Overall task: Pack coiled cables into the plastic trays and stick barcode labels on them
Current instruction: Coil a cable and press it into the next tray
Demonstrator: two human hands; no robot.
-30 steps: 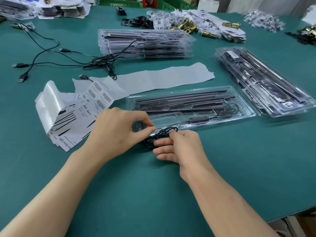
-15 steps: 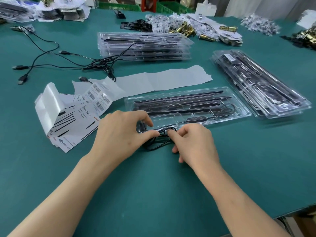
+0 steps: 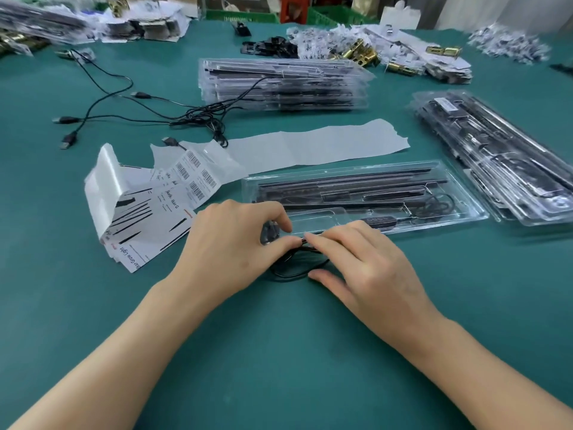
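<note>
A thin black coiled cable (image 3: 294, 268) lies on the green table just in front of a clear plastic tray (image 3: 465, 197) that holds black bars and a small controller. My left hand (image 3: 229, 243) pinches the top of the coil between thumb and forefinger, next to the cable's plug. My right hand (image 3: 362, 259) pinches the same spot from the right, its other fingers curled over the loops. A sheet of barcode labels (image 3: 193, 175) lies left of the tray, partly over printed cards.
A stack of filled trays (image 3: 282, 85) stands at the back centre, another stack (image 3: 496, 156) at the right. Loose black USB cables (image 3: 124, 103) sprawl at the back left. A strip of label backing paper (image 3: 310, 144) lies behind the tray. Small parts clutter the far edge.
Both hands stayed on the coil; my right hand turned palm-down and its fingers spread over the loops, while the coil's lower loops now show between the hands.
</note>
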